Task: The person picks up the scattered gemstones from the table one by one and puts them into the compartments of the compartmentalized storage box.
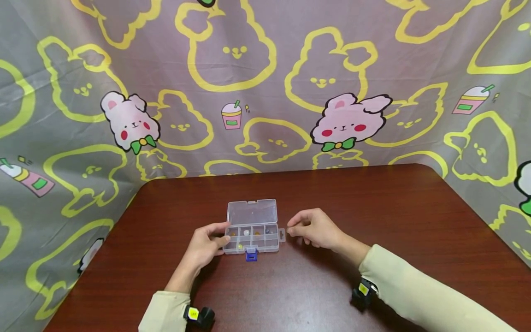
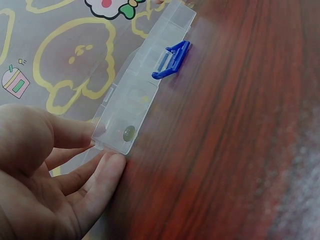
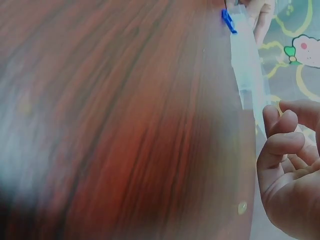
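A clear plastic compartment box lies on the table with its lid raised at the back. My left hand grips the box's left end, its thumb at the top edge. In the left wrist view a dark green bead shows through the end wall. Small beads sit in several sections, among them a white one and a yellow one. Just off the box's right end is my right hand, fingers bent and thumb near the index fingertip; I cannot tell whether something small is between them.
A blue latch hangs from the box's front, and a clear hanging tab sticks out at its right end. The brown wooden table extends around it. A patterned cloth stands behind and at both sides.
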A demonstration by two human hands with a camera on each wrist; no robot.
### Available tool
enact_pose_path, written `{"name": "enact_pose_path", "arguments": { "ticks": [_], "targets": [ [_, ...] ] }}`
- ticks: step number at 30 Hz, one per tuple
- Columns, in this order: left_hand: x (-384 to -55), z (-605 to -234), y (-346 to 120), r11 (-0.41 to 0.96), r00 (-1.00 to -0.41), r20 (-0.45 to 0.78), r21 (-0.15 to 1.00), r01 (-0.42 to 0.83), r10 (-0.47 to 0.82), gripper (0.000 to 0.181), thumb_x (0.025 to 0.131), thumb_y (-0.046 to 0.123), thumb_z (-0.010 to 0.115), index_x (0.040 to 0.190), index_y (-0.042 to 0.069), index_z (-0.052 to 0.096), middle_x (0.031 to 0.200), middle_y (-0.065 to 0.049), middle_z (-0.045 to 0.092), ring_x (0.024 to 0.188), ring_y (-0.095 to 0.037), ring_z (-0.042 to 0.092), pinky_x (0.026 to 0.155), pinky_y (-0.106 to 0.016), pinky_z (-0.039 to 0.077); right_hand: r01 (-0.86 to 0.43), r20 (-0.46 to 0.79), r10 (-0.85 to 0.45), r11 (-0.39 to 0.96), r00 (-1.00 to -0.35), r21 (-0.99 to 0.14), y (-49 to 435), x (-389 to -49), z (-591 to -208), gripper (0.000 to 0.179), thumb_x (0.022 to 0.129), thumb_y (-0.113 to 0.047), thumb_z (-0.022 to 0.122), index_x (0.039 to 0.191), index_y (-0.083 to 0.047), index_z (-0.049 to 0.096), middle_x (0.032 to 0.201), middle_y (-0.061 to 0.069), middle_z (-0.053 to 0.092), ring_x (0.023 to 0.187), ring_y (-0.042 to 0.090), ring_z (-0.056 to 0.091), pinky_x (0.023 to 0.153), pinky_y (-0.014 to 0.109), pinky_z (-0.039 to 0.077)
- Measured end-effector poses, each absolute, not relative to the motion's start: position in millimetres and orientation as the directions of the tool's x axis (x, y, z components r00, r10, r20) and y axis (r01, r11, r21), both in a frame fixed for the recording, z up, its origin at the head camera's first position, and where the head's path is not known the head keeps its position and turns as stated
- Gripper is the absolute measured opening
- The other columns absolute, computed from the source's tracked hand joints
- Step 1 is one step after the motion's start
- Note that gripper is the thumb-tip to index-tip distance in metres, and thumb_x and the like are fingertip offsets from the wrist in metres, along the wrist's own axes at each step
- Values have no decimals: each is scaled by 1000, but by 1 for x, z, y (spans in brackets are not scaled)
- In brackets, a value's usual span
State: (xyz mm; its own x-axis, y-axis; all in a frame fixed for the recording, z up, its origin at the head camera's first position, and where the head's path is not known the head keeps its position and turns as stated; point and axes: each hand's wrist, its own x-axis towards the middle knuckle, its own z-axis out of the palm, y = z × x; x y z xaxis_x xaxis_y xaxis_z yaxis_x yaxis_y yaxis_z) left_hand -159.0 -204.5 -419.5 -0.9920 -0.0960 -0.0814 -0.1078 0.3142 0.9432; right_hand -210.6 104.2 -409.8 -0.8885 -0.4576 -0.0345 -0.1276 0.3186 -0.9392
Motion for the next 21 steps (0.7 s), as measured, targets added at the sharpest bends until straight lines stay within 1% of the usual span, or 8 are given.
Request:
{"name": "enact_pose_path", "arguments": {
  "ticks": [2,5,9,13,16,21],
  "targets": [
    [-159,-420,-205,313,-992,-85,943,-111,-97,38,91,-5,67,129,-2,65,121,-23,64,86,-21,68,70,-40,60,-128,-33,-464,311,-885,-942,100,-209,-409,10,88,-7,75,97,-3,73,66,14,62,43,12,44,37,22,32],
    [-160,-420,-205,313,-992,-84,943,-110,-93,38,91,-5,67,129,-3,65,121,-23,64,87,-21,68,70,-41,60,-129,-31,-470,302,-882,-944,94,-207,-407,9,88,-8,75,96,-4,73,64,14,60,42,12,43,36,22,32],
    [-160,-420,-205,315,-992,-84,943,-110,-93,39,91,-4,67,129,-3,65,122,-23,63,87,-21,68,70,-41,60,-135,-23,-480,292,-877,-947,87,-206,-406,9,87,-7,75,95,-3,73,67,17,62,42,12,44,36,22,33],
    [-161,-421,-205,316,-992,-82,943,-107,-91,39,91,-4,68,130,-4,64,122,-24,64,86,-21,67,70,-41,60,-145,-14,-493,282,-870,-948,81,-205,-406,13,87,-6,75,98,1,73,65,18,61,43,12,46,36,22,33],
    [-161,-421,-205,313,-993,-80,944,-104,-89,39,91,-3,68,130,-4,64,122,-24,64,85,-21,67,70,-41,60,-154,-3,-500,272,-866,-950,77,-204,-406,15,86,-6,74,98,3,72,62,15,59,44,13,46,36,21,32],
    [-160,-421,-206,304,-992,-87,946,-113,-96,38,91,-4,67,129,-3,65,122,-24,64,85,-20,67,71,-41,60,-163,4,-511,267,-859,-950,70,-202,-404,13,87,-6,74,97,2,72,56,5,53,43,11,45,36,21,32]
  ]
}}
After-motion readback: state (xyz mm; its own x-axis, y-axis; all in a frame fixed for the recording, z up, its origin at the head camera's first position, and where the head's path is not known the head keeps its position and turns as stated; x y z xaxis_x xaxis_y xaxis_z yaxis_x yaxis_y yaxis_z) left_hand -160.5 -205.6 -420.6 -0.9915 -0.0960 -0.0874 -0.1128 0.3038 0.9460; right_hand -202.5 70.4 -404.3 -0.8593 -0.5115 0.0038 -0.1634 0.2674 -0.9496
